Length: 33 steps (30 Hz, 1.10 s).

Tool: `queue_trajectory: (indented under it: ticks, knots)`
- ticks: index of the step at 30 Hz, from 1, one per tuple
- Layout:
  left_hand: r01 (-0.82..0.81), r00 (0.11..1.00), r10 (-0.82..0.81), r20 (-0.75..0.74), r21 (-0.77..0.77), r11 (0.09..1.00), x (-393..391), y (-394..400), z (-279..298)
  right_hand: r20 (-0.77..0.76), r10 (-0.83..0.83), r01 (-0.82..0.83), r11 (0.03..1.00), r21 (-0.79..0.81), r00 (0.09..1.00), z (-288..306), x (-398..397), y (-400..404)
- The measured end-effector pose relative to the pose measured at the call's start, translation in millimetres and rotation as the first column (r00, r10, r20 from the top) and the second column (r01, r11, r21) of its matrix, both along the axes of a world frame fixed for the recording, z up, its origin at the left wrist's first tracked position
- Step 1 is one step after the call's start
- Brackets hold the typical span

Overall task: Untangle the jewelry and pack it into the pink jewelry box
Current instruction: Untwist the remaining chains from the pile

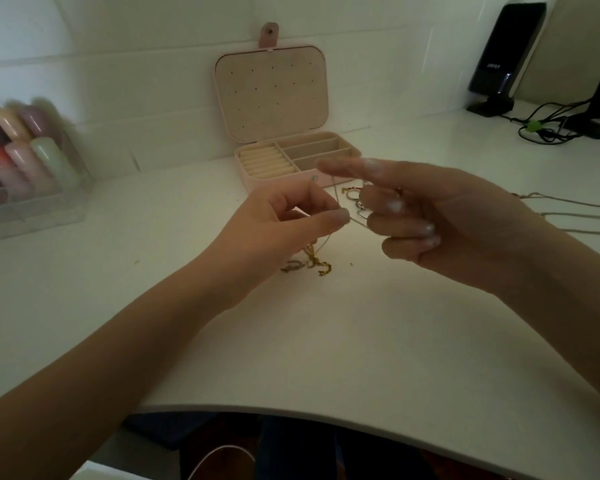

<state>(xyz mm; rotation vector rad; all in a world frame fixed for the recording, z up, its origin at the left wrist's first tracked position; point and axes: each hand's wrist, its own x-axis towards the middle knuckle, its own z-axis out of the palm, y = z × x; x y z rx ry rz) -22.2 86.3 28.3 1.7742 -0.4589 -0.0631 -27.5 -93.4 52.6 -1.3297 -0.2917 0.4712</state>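
The pink jewelry box (257, 180) stands open at the back of the white desk, its lid leaning against the wall, and nothing shows in its compartments. Just in front of it, my left hand (284, 216) pinches a thin chain (355, 221) that runs across to my right hand (430, 216). The right hand's lower fingers curl round the chain while its index finger points left. A tangle of gold chain (312, 265) hangs from the left hand down onto the desk. Several rings and small pieces (355, 199) lie between the hands and the box.
A clear organiser (32, 209) with pastel tubes stands at the left. A black speaker (503, 60) and cables (548, 126) sit at the back right. Thin pale cords (582, 216) trail off to the right. The desk's curved front edge (291, 408) is close to me.
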Motion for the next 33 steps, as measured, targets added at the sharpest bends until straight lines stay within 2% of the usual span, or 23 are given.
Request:
queue_trajectory:
  ticks: [3,6,10,13,17,23,25,27,29,31,33]
  knots:
    - [-0.081,0.993,0.079,0.087,0.009,0.997,3.5,2.7,-2.6,-0.032,0.055,-0.056,0.998,-0.038,0.998,1.3,-1.1,-1.5]
    - [-0.131,0.989,0.133,0.069,-0.041,0.991,4.6,4.7,-2.0,-0.030,0.055,-0.057,0.997,-0.048,0.998,4.3,-0.7,-2.9]
    - [-0.172,0.981,0.171,0.087,0.000,0.985,5.4,5.8,-1.3,0.086,-0.032,0.044,0.989,-0.144,0.996,6.1,1.5,-5.3]
    - [-0.237,0.967,0.238,0.088,-0.016,0.971,9.5,8.7,-3.2,0.082,-0.183,0.184,0.983,-0.006,0.980,7.2,4.2,-6.7]
    - [-0.151,0.986,0.153,0.068,-0.028,0.988,5.9,5.0,-1.7,-0.046,-0.165,0.171,0.968,0.182,0.985,6.8,3.9,-4.7]
    - [-0.092,0.996,0.093,0.014,-0.071,0.993,3.2,3.3,1.6,-0.075,-0.115,0.128,0.969,0.213,0.991,7.0,5.7,-5.5]
    - [-0.090,0.996,0.090,-0.005,-0.089,0.992,2.7,2.9,1.8,-0.055,-0.099,0.107,0.978,0.177,0.994,4.4,6.0,-3.7]
    - [-0.113,0.993,0.108,-0.047,-0.124,0.986,2.9,1.7,2.5,0.000,-0.091,0.091,0.992,0.087,0.996,2.7,5.6,-2.1]
    - [-0.156,0.979,0.118,-0.166,-0.233,0.960,4.3,0.0,4.4,0.061,-0.120,0.119,0.993,0.017,0.991,1.1,5.8,-2.0]
    - [-0.239,0.933,0.086,-0.350,-0.423,0.874,7.3,0.1,7.3,0.110,-0.192,0.197,0.980,-0.034,0.975,-1.1,7.4,-3.5]
    - [-0.302,0.890,0.012,-0.457,-0.568,0.765,9.1,1.9,9.7,0.173,-0.266,0.286,0.953,-0.102,0.948,-4.3,9.2,-4.2]
